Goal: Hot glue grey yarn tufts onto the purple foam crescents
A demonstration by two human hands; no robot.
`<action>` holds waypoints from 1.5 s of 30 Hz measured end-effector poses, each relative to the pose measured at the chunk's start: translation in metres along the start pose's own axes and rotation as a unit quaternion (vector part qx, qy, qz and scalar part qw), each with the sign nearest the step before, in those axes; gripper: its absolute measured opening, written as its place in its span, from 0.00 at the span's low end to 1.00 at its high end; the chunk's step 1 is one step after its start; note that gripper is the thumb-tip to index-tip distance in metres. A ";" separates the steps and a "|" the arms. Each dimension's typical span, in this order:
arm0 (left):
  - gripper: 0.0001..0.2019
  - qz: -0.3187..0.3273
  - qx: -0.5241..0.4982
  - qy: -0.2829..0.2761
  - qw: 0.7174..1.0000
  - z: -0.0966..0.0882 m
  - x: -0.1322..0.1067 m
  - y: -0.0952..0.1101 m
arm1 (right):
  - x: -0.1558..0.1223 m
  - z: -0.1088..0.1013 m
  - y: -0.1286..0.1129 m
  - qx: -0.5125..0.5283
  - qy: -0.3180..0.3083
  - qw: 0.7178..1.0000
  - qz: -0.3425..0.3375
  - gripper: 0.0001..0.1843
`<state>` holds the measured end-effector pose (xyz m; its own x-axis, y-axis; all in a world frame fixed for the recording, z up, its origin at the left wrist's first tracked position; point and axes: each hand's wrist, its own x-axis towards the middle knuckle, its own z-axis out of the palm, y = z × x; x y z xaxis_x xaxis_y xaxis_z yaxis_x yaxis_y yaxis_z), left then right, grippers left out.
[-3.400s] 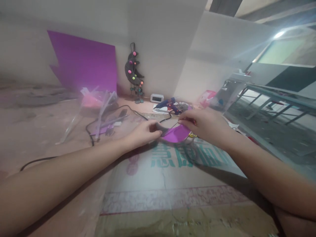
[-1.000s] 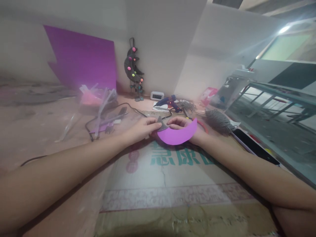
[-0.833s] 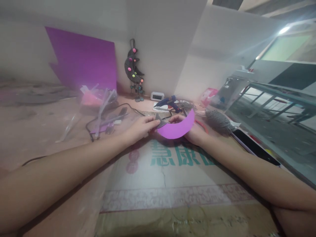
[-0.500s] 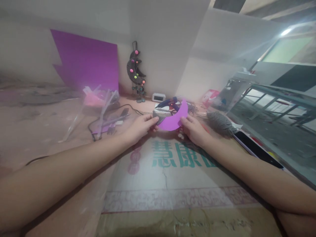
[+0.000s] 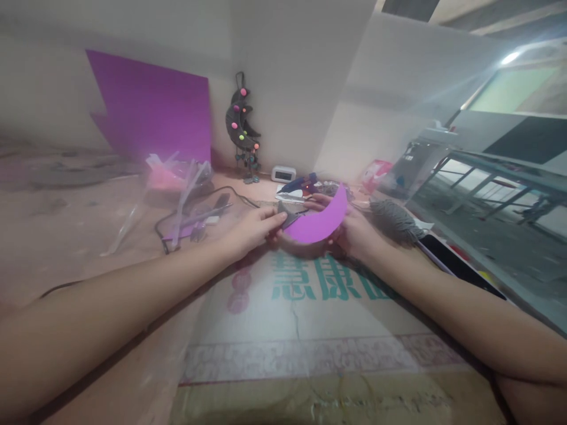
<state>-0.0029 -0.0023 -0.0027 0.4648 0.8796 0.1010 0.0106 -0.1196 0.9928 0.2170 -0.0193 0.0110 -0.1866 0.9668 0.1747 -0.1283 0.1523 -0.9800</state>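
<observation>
A purple paper crescent [image 5: 316,226] is held up over the printed board, its left end wrapped in grey yarn [image 5: 289,213]. My left hand [image 5: 261,227] pinches that wrapped end between thumb and fingers. Behind the crescent's right half is my right hand [image 5: 357,233], its fingers stretched out toward the left and apart. The crescent hides part of this hand, so I cannot tell whether it touches the paper or a yarn strand. A grey ball of yarn [image 5: 394,219] lies to the right of my right hand.
A dark blue glue gun [image 5: 299,185] and a small white digital clock [image 5: 283,173] are at the back. A decorated grey moon hanging [image 5: 239,127] and purple sheet [image 5: 163,112] are by the wall. Plastic bags [image 5: 177,174] lie left, a phone [image 5: 460,265] right.
My right hand has gone from pinching the crescent's right side to reaching behind it with fingers extended. The crescent has tipped and shifted slightly right. My left hand keeps its pinch.
</observation>
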 end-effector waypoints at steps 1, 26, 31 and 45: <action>0.15 0.001 0.010 -0.006 1.000 0.000 -0.001 0.000 | -0.002 0.003 0.002 -0.005 -0.015 1.000 0.011 0.24; 0.11 0.066 0.056 0.037 0.996 0.004 -0.006 0.008 | -0.009 0.017 0.003 -0.159 -0.018 0.986 0.043 0.13; 0.09 0.064 0.063 0.040 0.995 0.006 -0.007 0.009 | -0.008 0.019 0.001 -0.184 -0.022 0.982 0.031 0.12; 0.07 0.084 0.091 0.059 0.991 0.008 -0.011 0.013 | -0.009 0.021 0.000 -0.230 0.050 0.972 0.015 0.14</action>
<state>-0.0012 -0.0171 0.0081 0.3660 0.8869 0.2819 0.1059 -0.3406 0.9342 0.1980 -0.0322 0.0118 -0.0854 0.9837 0.1581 0.3283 0.1776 -0.9277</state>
